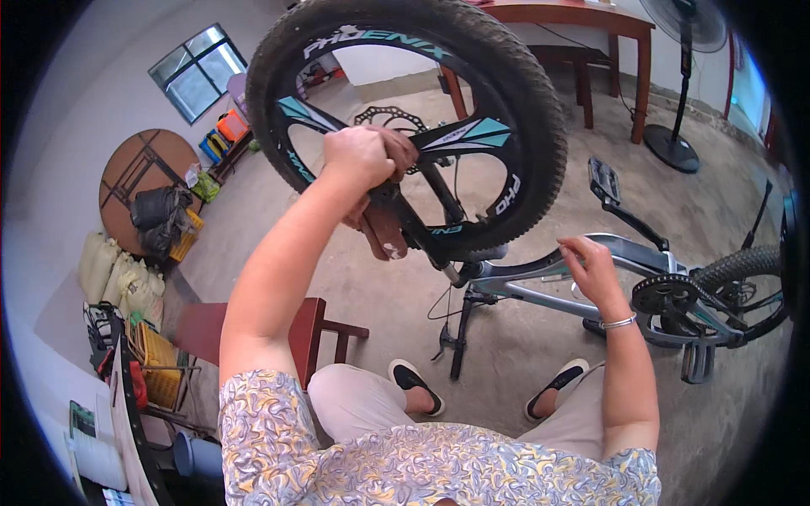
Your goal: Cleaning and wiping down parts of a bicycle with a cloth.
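Note:
A bicycle stands upside down before me, its black-tyred front wheel (pixel 553 135) raised, with teal-and-white marked spokes and a disc brake rotor (pixel 390 116). My left hand (pixel 359 158) is closed round a brown cloth (pixel 384 232) at the black fork (pixel 413 228), near the wheel's hub. Part of the cloth hangs below the hand, and the hand hides what lies under it. My right hand (pixel 593 268), with a bracelet at the wrist, is at the silver-grey frame (pixel 540 274). Its fingers are loosely bent with nothing visible in them; I cannot tell whether they touch the tube.
A dark red bench (pixel 308 337) stands close by my left leg. The handlebar grip (pixel 458 354) reaches the floor between my feet. Pedal and crank (pixel 604 181) stick up at right. Behind are a wooden table (pixel 557 13), a standing fan (pixel 672 148) and a folded round tabletop (pixel 126 181).

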